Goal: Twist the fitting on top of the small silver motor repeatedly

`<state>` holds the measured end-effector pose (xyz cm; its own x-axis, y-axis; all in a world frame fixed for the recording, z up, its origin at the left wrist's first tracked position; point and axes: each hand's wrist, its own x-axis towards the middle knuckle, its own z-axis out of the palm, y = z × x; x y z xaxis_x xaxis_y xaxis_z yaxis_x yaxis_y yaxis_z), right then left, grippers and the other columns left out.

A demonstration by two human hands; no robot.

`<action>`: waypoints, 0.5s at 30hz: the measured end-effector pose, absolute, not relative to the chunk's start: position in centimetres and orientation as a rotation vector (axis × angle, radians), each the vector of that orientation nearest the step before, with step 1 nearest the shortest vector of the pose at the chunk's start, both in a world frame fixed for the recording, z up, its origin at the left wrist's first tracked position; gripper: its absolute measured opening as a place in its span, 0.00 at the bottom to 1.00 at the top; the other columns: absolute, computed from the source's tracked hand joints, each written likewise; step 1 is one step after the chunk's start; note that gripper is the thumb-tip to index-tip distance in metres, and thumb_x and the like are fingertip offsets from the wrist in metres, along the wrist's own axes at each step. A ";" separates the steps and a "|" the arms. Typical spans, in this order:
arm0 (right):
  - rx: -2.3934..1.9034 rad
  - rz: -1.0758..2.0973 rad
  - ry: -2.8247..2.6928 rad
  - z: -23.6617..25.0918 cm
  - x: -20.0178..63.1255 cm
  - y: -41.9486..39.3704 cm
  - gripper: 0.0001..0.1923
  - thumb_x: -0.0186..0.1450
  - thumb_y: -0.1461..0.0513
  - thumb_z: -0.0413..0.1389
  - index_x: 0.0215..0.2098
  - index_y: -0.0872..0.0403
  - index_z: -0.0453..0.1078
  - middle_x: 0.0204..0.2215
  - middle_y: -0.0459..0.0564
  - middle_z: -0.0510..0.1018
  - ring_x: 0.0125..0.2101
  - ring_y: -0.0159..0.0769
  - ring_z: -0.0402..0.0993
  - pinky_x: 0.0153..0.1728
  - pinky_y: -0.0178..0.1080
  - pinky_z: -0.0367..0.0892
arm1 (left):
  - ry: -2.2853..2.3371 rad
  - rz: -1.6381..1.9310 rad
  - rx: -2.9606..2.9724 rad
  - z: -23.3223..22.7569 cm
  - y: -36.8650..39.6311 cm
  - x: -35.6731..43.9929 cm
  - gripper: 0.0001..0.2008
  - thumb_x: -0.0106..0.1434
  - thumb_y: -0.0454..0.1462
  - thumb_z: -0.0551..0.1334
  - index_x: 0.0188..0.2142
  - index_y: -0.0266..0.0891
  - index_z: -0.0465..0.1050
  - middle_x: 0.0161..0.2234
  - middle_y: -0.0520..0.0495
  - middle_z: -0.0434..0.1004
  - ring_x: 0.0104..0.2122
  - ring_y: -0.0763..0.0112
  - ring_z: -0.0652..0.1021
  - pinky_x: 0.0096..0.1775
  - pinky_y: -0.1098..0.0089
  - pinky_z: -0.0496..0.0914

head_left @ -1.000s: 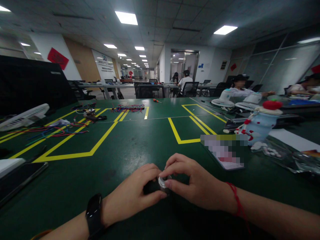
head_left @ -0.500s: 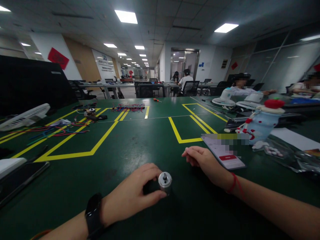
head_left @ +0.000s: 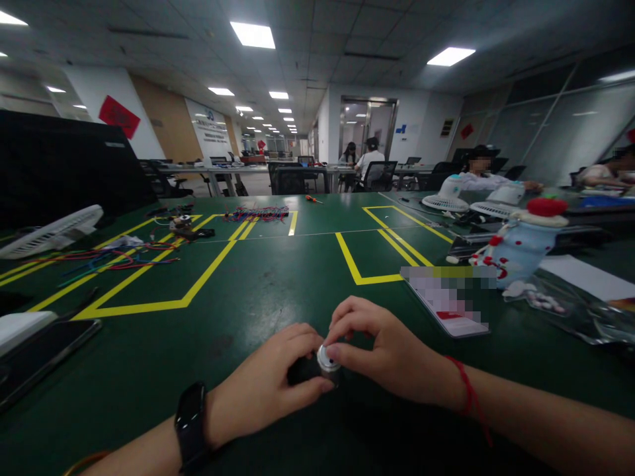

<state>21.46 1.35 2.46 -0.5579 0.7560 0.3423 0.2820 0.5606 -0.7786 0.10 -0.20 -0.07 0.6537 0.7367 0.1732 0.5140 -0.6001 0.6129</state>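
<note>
A small silver cylindrical motor [head_left: 327,361] stands upright on the green table near its front. My left hand [head_left: 270,380], with a black band at the wrist, grips its side between thumb and fingers. From the right, my right hand [head_left: 384,350] reaches over the motor. Its thumb and index finger are pinched together at the motor's top and cover the central shaft. Whether anything small sits between those fingertips is hidden.
A phone [head_left: 449,311] lies beyond my right hand, beside a light blue bottle [head_left: 528,244] and a plastic bag [head_left: 560,304]. Coloured wires [head_left: 129,254] and a dark device [head_left: 49,357] lie left. Yellow tape [head_left: 139,307] marks the table [head_left: 248,277]. A screwdriver [head_left: 312,199] lies far back.
My right hand has moved left from beside the phone onto the top of the motor, its fingertips now touching it. My left hand keeps its hold on the motor's side.
</note>
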 end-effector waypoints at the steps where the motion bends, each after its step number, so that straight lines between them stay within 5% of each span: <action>1: -0.826 0.893 -2.078 2.6 21.5 1.4 0.04 0.62 0.61 0.60 0.33 0.54 0.75 0.36 0.47 0.72 0.36 0.31 0.69 0.37 0.34 0.65 | 0.975 0.564 2.347 -0.1 -0.2 0.1 0.07 0.63 0.38 0.63 0.40 0.41 0.69 0.40 0.49 0.71 0.39 0.64 0.72 0.42 0.66 0.66; 15: -0.835 0.878 -2.497 0.5 25.1 2.0 0.07 0.61 0.60 0.61 0.38 0.52 0.77 0.40 0.49 0.73 0.42 0.37 0.68 0.44 0.40 0.64 | 0.983 0.526 2.331 0.5 -0.3 0.1 0.06 0.64 0.36 0.63 0.40 0.40 0.68 0.39 0.49 0.71 0.38 0.65 0.71 0.40 0.67 0.64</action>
<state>25.06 2.03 0.51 -0.7588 0.6365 0.1379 0.4102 0.6315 -0.6580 0.06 -0.32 0.46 0.6560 0.7420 0.1383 0.5267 -0.5812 0.6204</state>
